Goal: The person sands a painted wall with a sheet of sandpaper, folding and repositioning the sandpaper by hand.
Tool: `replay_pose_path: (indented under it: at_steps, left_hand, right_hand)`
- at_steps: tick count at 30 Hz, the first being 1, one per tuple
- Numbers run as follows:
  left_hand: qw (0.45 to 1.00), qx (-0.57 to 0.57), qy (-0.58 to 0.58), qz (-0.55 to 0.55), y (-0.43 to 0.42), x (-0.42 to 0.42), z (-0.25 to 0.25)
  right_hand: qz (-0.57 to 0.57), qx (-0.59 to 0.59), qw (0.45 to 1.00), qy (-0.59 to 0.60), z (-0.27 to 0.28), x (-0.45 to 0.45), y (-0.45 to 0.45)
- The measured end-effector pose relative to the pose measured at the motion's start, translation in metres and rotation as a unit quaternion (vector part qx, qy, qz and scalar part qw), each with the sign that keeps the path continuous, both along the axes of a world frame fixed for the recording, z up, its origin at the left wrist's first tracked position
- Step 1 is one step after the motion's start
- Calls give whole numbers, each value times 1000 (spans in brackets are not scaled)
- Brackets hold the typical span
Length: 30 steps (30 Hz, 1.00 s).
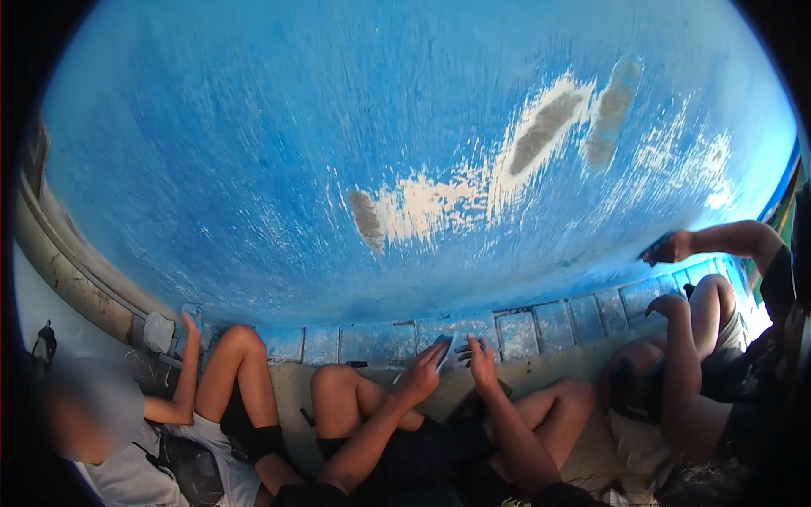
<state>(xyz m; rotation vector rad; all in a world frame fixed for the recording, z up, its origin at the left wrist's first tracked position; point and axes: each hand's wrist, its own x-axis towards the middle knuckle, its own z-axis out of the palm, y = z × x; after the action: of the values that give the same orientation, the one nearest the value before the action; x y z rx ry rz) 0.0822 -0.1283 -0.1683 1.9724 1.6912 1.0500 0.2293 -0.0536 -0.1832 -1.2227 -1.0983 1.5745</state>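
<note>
My left hand (420, 376) is closed around a thin, flat bluish-grey piece (443, 349), which stands up from the fingers in front of my knees. Just to the right, my right hand (481, 362) is raised with its fingers apart, touching nothing that I can make out. Both hands are in front of a large curved blue surface (279, 169), whose paint is worn to white in the middle and has several grey patches. A row of blue blocks (376, 342) runs along its lower edge.
At the left a seated person holds a hand (193, 323) against the blue surface's lower edge, beside a pale block (158, 332). At the right another person's hand (673, 248) presses a dark object on the surface. My bent knees lie between them.
</note>
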Motion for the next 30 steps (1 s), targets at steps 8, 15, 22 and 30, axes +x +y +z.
replay_pose_path:
  at_steps: [8, 15, 22, 30]
  left_hand:
    - [876, 415, 151, 196, 57, -37, 179]
    - [857, 382, 285, 193, 113, -55, 173]
    - [843, 394, 292, 218, 118, -52, 170]
    - [804, 464, 294, 230, 134, -58, 265]
  right_hand:
    - [35, 64, 997, -11, -4, 1, 4]
    - [76, 104, 991, -40, -13, 3, -4]
    - [100, 110, 988, -35, 2, 0, -10]
    - [105, 135, 984, -51, 3, 4, -15]
